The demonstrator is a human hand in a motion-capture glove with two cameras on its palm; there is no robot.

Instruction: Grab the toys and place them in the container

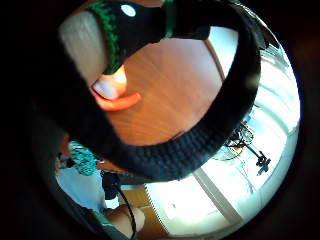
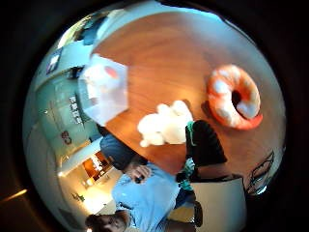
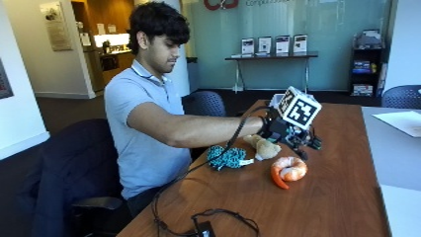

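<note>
Three toys on table: orange shrimp (image 3: 288, 170) lower centre of outside frame, directly below my gloved right hand (image 3: 284, 129); teddy (image 3: 264, 146) and teal toy (image 3: 227, 157) left. Finger state unclear, nothing visibly held.

I am sitting in an office, in a meeting room or lobby area. I work at a long wooden conference table (image 3: 329, 197), with dark office chairs (image 3: 72, 168) drawn up beside it. Behind the table stands a frosted glass wall (image 3: 289, 24) with a console table (image 3: 270, 58) holding brochure displays (image 3: 273, 44), and a shelf unit (image 3: 365, 64) nearby.
</note>
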